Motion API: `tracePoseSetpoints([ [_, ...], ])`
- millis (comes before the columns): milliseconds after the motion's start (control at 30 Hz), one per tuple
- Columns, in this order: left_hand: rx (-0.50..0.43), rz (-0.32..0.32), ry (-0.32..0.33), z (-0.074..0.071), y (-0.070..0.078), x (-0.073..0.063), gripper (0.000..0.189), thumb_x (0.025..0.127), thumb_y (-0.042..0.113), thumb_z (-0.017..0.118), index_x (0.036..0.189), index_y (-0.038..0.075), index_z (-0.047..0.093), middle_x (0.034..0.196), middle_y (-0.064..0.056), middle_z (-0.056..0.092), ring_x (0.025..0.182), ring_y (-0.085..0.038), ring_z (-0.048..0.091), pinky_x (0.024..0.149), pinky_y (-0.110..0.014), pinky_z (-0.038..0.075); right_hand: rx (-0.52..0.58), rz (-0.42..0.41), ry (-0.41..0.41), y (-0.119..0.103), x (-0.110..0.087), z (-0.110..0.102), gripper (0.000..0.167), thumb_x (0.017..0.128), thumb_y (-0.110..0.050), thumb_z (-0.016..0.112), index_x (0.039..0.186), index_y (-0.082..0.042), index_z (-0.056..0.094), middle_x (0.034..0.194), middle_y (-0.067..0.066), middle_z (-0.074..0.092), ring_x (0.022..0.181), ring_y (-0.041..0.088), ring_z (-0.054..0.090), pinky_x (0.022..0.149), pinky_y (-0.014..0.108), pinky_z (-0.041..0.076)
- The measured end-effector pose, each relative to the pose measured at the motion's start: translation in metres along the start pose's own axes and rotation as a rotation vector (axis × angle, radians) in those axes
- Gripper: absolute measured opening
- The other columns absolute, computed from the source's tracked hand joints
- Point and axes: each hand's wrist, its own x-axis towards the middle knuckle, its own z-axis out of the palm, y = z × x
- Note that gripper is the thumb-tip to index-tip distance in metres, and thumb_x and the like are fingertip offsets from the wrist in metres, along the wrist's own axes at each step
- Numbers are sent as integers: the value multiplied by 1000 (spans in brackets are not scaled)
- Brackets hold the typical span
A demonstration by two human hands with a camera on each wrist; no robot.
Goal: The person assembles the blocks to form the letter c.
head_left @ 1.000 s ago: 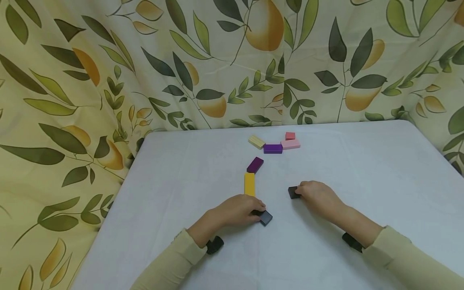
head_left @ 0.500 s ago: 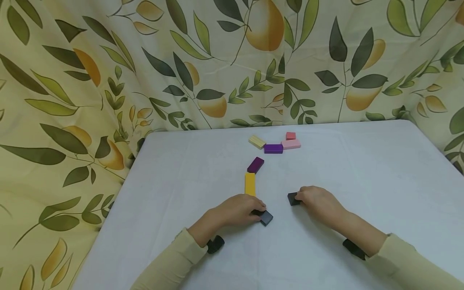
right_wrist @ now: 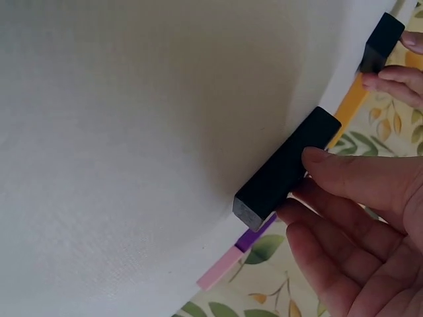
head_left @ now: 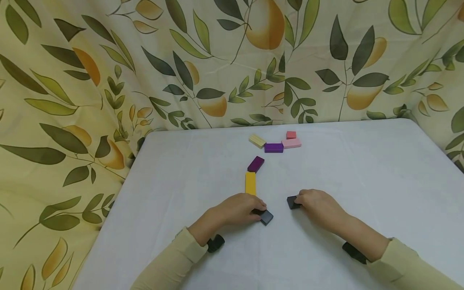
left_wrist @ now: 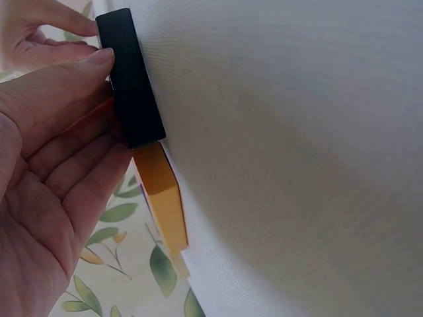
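My left hand (head_left: 237,210) grips a black block (head_left: 266,217) low over the white table, right at the near end of a yellow block (head_left: 250,184). Thumb and fingers hold that black block (left_wrist: 132,82) by its side in the left wrist view, where the yellow block (left_wrist: 164,198) meets its lower end. To the right, my right hand (head_left: 320,207) pinches a second black block (head_left: 293,202). In the right wrist view the thumb presses on the face of this black block (right_wrist: 281,175), with fingers behind it. Part of each black block is covered by the hands in the head view.
Beyond the yellow block lies a dark purple block (head_left: 255,164). Farther back are a cream block (head_left: 257,140), a violet block (head_left: 273,148), a pink block (head_left: 291,143) and a small red block (head_left: 291,135). A fruit-patterned cloth (head_left: 217,68) hangs behind the table (head_left: 174,169).
My right hand has drawn the black block a short way toward me. The left hand has stayed in place with its black block, and the other blocks have not moved.
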Motion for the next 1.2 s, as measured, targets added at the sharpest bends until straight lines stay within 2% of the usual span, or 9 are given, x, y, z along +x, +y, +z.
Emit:
tracePoseSetpoints([
  [300,-19,-10,-3,-2,1,0,31,85,17,67,115,8,66,115,4,62,110,-3,52,92,-14,37,1,14,-22,-6,-1,-1,18,66,10,73,69,-7,68,66,-4,57,59,11,52,55,27,47],
  [867,-14,-5,-13,-1,-1,0,31,85,18,67,115,9,66,116,5,62,111,-3,52,93,-15,36,7,5,12,-18,-9,3,16,66,6,76,68,-6,67,66,-4,55,60,12,53,56,28,48],
  [1200,-3,-22,-20,1,-1,1,31,86,19,66,116,10,65,116,6,61,111,-3,51,94,-16,36,9,6,2,-27,-11,3,16,64,4,78,69,-6,66,65,-6,50,58,8,48,53,25,45],
])
